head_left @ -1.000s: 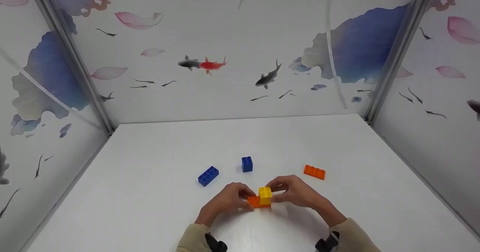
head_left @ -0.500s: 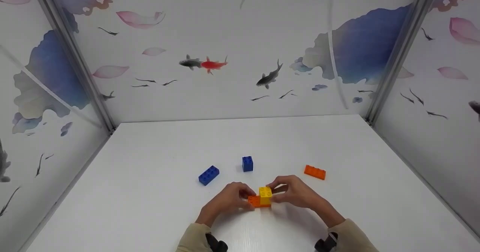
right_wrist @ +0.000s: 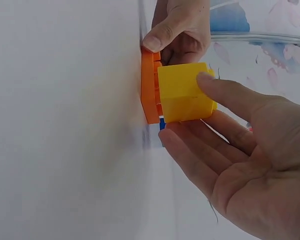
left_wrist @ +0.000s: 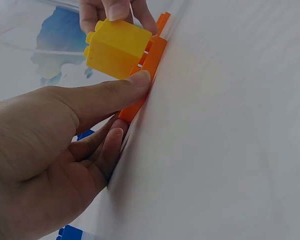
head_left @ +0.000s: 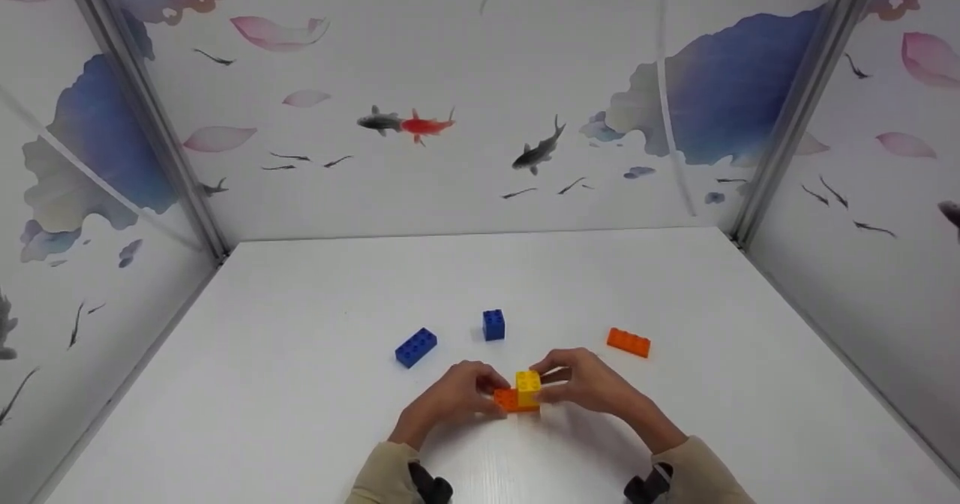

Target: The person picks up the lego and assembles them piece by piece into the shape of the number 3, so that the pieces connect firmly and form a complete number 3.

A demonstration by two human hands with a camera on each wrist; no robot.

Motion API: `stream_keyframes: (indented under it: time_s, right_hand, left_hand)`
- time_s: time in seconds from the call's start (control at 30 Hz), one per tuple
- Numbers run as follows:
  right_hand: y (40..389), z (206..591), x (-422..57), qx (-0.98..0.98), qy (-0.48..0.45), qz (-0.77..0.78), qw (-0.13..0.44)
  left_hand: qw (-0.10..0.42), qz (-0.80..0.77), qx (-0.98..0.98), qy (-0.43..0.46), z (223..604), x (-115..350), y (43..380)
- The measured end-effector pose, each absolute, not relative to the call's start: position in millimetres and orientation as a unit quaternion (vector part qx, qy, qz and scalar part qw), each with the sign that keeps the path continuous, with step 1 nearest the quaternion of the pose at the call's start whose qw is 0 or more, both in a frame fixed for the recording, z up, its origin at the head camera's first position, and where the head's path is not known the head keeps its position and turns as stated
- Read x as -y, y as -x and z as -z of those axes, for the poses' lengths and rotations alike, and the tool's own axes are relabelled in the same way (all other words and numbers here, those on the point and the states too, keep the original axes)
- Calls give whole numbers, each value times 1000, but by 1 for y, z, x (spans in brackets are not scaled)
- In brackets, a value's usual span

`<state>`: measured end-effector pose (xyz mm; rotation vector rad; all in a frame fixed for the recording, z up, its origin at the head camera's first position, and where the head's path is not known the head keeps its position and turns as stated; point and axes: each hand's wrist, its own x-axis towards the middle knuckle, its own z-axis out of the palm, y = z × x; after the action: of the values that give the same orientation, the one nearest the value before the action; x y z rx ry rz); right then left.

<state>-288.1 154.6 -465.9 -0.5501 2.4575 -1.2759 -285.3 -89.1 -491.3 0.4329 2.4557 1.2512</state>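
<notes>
My left hand (head_left: 459, 393) pinches the left end of a flat orange toy brick (head_left: 505, 400) lying on the white table, its thumb on the near side. Over the right part of that brick is a square yellow toy brick (head_left: 528, 386), held between the thumb and fingers of my right hand (head_left: 587, 380). In the left wrist view, orange studs show in a thin gap beneath the yellow brick (left_wrist: 119, 47). The right wrist view also shows a narrow space between it and the orange brick (right_wrist: 149, 90). Whether the two bricks touch, I cannot tell.
Beyond my hands stand a square blue brick (head_left: 493, 325) and, to its left, a longer blue brick (head_left: 415, 347). Another flat orange brick (head_left: 628, 342) lies to the right. Printed white walls (head_left: 480, 211) enclose the table (head_left: 300, 301) at the back and sides.
</notes>
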Motion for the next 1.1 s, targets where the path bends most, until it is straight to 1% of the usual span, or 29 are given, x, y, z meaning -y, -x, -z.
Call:
stream_keyframes:
  time_s: [0.27, 0.47, 0.73, 0.93, 1.1]
  right_hand:
    - [289, 470, -154, -846, 173, 474, 170]
    - [287, 469, -153, -836, 183, 491, 165]
    - [288, 472, -155, -819, 168, 513, 194]
    - [290, 471, -156, -830, 155, 500, 194]
    - [291, 469, -154, -835, 169, 489, 190]
  left_hand:
    - [176, -438, -868, -154, 491, 89, 286]
    - [169, -439, -868, -158, 490, 88, 287]
    - [171, -435, -871, -154, 491, 87, 285]
    - [171, -438, -870, -149, 489, 87, 286]
    - [174, -436, -871, -144, 488, 88, 286]
